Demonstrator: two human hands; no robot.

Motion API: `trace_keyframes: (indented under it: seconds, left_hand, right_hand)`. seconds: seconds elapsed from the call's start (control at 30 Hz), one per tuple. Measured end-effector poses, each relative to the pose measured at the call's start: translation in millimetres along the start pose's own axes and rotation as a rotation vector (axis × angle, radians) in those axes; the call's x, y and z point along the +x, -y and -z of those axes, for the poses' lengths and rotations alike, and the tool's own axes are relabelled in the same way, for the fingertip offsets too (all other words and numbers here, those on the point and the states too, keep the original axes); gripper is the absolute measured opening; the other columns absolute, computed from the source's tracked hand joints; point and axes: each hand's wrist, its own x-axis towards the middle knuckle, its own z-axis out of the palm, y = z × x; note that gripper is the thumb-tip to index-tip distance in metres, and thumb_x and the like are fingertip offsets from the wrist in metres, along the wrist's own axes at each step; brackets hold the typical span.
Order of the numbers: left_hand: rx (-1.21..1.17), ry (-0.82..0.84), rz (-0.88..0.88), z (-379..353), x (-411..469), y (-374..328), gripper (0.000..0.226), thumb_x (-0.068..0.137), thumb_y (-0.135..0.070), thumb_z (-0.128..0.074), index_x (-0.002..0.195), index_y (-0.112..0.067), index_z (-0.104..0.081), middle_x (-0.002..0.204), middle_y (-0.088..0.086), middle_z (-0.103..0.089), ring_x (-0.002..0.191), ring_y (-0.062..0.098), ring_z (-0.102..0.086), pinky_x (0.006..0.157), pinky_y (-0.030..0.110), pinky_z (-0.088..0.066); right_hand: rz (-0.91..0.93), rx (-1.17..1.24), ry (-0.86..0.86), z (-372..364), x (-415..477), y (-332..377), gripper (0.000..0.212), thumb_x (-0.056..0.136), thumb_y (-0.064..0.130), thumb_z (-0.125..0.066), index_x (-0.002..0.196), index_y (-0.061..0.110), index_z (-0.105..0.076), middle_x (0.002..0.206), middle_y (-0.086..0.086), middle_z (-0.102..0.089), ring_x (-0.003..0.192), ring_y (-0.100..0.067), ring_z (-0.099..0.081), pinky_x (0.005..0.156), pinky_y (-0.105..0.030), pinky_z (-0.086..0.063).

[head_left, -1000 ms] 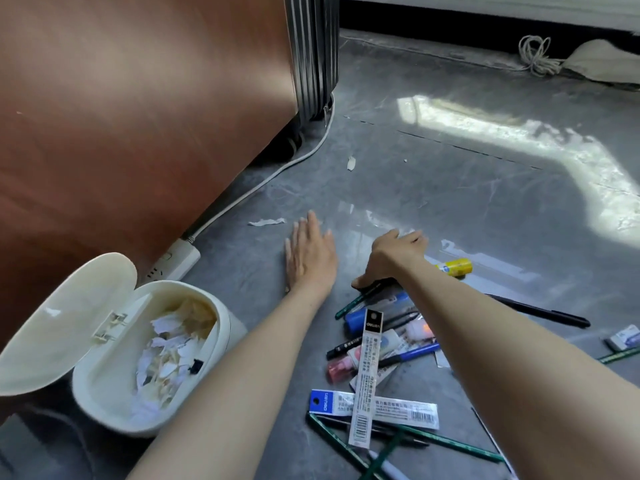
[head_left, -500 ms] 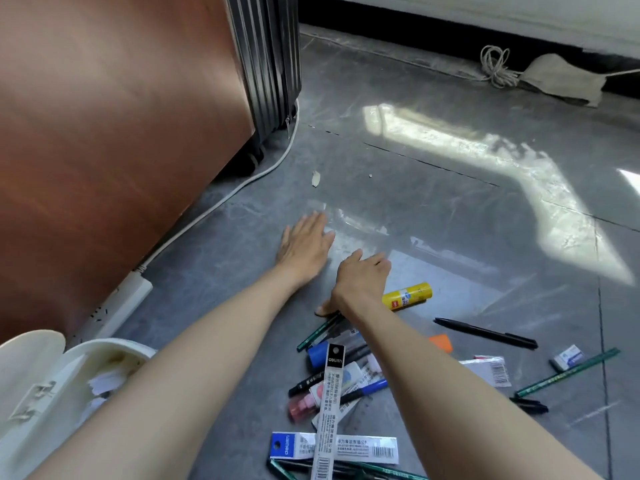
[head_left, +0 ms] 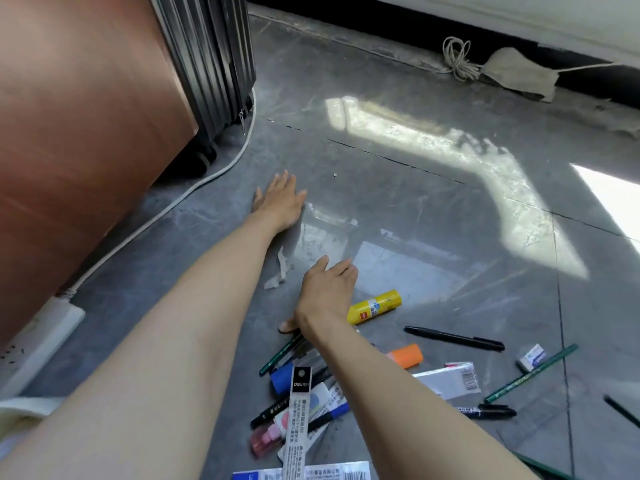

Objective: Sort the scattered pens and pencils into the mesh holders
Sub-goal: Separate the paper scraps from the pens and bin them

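The right hand [head_left: 327, 294] hovers low over the far edge of the heap of pens on the floor [head_left: 415, 202]. Its fingers [head_left: 341, 268] are straight, close together and hold nothing. They point away to the far side, past the heap. The nearest task item is a green pencil [head_left: 280, 355], which lies behind the fingers, with its far end just beside the thumb and wrist. Its long axis runs from near-left to far-right; which end is sharpened cannot be told. A yellow glue stick [head_left: 375, 306] lies just right of the wrist.

Further right, a black pen [head_left: 453, 338] lies almost left to right, well apart from the hand. A second green pencil [head_left: 531, 372] slants from near-left up to far-right.

The left hand [head_left: 280, 199] lies flat on the floor, with its fingers spread loosely and holding nothing, far-left of the heap.

Half a second ago the two hands were side by side. Now the left one is well beyond the right, and a torn paper scrap [head_left: 281, 271] shows between them. The right fingers, then slightly bent, are now stretched out.
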Motion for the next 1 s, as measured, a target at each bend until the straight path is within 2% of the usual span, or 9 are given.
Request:
trace_keyframes:
  seconds: [0.23, 0.37, 0.5, 0.6, 0.7, 0.77, 0.83, 0.9, 1.0]
  left_hand:
    - [-0.247, -0.005, -0.135, -34.5, -93.9, 4.5, 0.048, 0.103, -0.033, -0.022, 0.147, -0.015, -0.026, 0.157, -0.004, -0.013, 0.144, 0.007, -0.005, 0.116, 0.034, 0.002]
    - [-0.472, -0.111, -0.114, -57.9, -149.3, 10.8, 0.044, 0.103, -0.031, -0.027, 0.140, -0.013, -0.042, 0.149, 0.001, -0.036, 0.140, 0.010, -0.026, 0.113, 0.023, -0.011]
    - [-0.423, -0.281, -0.115, -70.7, -204.2, 14.2, 0.049, 0.100, -0.035, -0.025, 0.123, -0.007, -0.060, 0.130, 0.007, -0.058, 0.122, 0.022, -0.047, 0.100, 0.019, -0.024]
    - [-0.271, -0.414, -0.097, -88.5, -239.7, 27.1, 0.071, 0.088, -0.050, -0.010, 0.132, -0.014, -0.051, 0.143, 0.003, -0.046, 0.132, 0.019, -0.036, 0.109, 0.025, -0.013]
    - [-0.270, -0.521, 0.241, -104.0, -257.3, 37.7, 0.065, 0.092, -0.051, -0.013, 0.147, -0.019, -0.026, 0.158, 0.007, -0.011, 0.145, 0.021, -0.003, 0.115, 0.035, 0.006]
    - [-0.302, -0.468, 0.451, -104.5, -261.2, 43.6, 0.060, 0.098, -0.044, -0.022, 0.150, -0.017, -0.008, 0.157, 0.017, 0.004, 0.145, 0.027, 0.009, 0.115, 0.042, 0.007]
    - [-0.285, -0.403, 0.462, -101.7, -257.2, 45.9, 0.061, 0.100, -0.038, -0.025, 0.150, -0.015, 0.000, 0.155, 0.021, 0.008, 0.144, 0.030, 0.013, 0.115, 0.043, 0.007]
    - [-0.302, -0.366, 0.351, -97.7, -250.0, 45.0, 0.058, 0.101, -0.027, -0.028, 0.150, -0.014, 0.001, 0.157, 0.017, 0.004, 0.145, 0.026, 0.009, 0.115, 0.040, 0.006]
    - [-0.365, -0.270, 0.079, -95.7, -243.9, 43.2, 0.053, 0.100, -0.014, -0.031, 0.150, -0.013, -0.011, 0.158, 0.007, -0.009, 0.146, 0.016, 0.000, 0.115, 0.033, 0.003]
  right_hand:
    - [-0.037, 0.011, -0.031, -8.4, 7.7, 1.4, 0.111, 0.076, 0.045, -0.072, 0.147, -0.006, -0.004, 0.150, -0.033, -0.017, 0.141, -0.049, -0.008, 0.116, -0.049, -0.007]
    - [-0.020, -0.014, -0.093, -14.4, 12.3, 2.2, 0.059, 0.098, 0.025, -0.037, 0.148, 0.001, -0.018, 0.153, -0.017, -0.025, 0.140, -0.047, -0.016, 0.115, -0.049, -0.014]
    - [-0.020, 0.013, -0.178, -15.1, 10.7, -0.9, 0.044, 0.093, 0.021, -0.041, 0.134, 0.007, -0.042, 0.136, -0.013, -0.045, 0.128, -0.039, -0.034, 0.107, -0.042, -0.026]
    - [-0.046, 0.087, -0.141, -20.9, 3.6, -2.2, 0.068, 0.089, 0.033, -0.056, 0.142, 0.005, -0.026, 0.143, -0.025, -0.032, 0.134, -0.039, -0.025, 0.107, -0.041, -0.022]
    - [-0.016, 0.127, -0.112, -29.4, 2.5, -11.4, 0.109, 0.072, 0.060, -0.070, 0.149, 0.010, -0.010, 0.152, -0.027, -0.014, 0.142, -0.038, -0.012, 0.114, -0.043, -0.012]
    - [0.137, 0.121, -0.252, -39.0, -5.0, -7.5, 0.090, 0.076, 0.048, -0.072, 0.144, 0.013, -0.025, 0.140, -0.021, -0.037, 0.133, -0.036, -0.032, 0.110, -0.041, -0.020]
    - [0.348, 0.175, -0.334, -48.8, -16.7, 3.1, 0.050, 0.084, 0.020, -0.063, 0.131, 0.009, -0.048, 0.122, -0.017, -0.051, 0.117, -0.036, -0.047, 0.098, -0.036, -0.036]
    - [0.451, 0.257, -0.286, -57.8, -28.9, 12.1, 0.033, 0.085, 0.003, -0.053, 0.117, 0.004, -0.063, 0.113, -0.018, -0.054, 0.107, -0.035, -0.052, 0.087, -0.034, -0.044]
    - [0.476, 0.356, -0.286, -64.9, -42.0, 16.2, 0.029, 0.081, -0.005, -0.052, 0.105, -0.003, -0.068, 0.105, -0.023, -0.055, 0.102, -0.033, -0.053, 0.080, -0.022, -0.038]
